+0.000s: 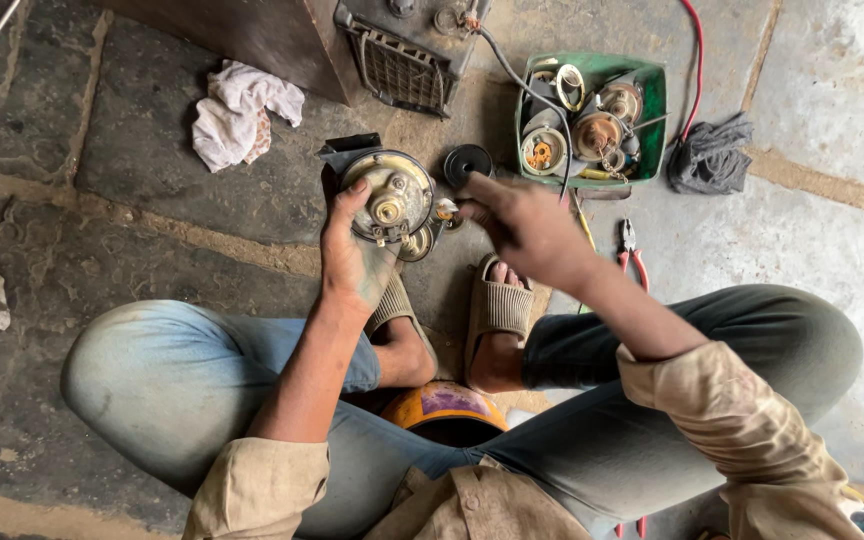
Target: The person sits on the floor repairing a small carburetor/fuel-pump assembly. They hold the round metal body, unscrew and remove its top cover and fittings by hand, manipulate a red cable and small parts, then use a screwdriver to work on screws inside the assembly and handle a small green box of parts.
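My left hand [352, 262] grips a round metal motor housing [387, 195] with a brass centre and black back, held upright above the stone floor. My right hand [522, 225] reaches in from the right, its fingertips pinching a small metal part [445, 209] at the housing's right edge. A black round disc [468, 163] lies on the floor just beyond the hands. My feet in tan sandals [497, 305] rest below the hands.
A green tray [652, 100] with several round metal parts stands at the back right, a grey rag [710, 155] beside it. Red-handled pliers [632, 255] lie to the right. A white cloth [240, 112] lies back left, a dark machine [397, 50] behind.
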A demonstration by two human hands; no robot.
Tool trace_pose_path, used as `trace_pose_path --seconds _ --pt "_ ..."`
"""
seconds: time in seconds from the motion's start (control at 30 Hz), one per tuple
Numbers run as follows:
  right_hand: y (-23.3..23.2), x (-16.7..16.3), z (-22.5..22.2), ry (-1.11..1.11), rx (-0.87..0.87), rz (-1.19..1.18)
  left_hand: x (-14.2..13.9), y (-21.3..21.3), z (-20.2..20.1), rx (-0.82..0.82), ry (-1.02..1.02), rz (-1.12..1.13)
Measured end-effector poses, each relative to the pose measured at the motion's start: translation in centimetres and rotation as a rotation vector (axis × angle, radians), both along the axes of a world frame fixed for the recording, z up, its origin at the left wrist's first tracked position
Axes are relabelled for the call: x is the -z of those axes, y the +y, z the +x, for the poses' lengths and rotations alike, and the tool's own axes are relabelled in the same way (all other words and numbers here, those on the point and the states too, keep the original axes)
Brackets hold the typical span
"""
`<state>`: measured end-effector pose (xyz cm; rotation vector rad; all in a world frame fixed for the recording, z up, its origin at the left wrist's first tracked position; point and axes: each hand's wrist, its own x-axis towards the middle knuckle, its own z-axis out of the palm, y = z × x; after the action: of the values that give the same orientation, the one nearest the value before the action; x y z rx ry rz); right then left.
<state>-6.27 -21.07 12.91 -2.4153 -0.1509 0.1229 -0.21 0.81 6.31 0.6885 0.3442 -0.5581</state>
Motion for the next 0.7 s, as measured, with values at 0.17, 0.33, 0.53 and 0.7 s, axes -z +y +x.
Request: trace_pose_path --seconds 0.17,0.33,0.53,0.7 --pt "-0.3 -2.6 0.6 -0.179 -0.067 -0.116 0.6 -0.7 -0.3 0.049 -0.087 -0.008" --pt "-0.2 -3.1 0.7 -0.263 -0.107 -0.321 0.0 -0.7 -0.4 0.120 -0.125 0.031" --pt "-0.5 -2.3 0.5 -0.299 -0.097 -0.346 -1.0 -0.6 -0.4 0.136 -0.224 0.059" --pt "-0.2 -0.5 0.2 -0.280 -0.094 -0.303 -0.2 -0.7 -0.3 0.150 -0.181 0.006"
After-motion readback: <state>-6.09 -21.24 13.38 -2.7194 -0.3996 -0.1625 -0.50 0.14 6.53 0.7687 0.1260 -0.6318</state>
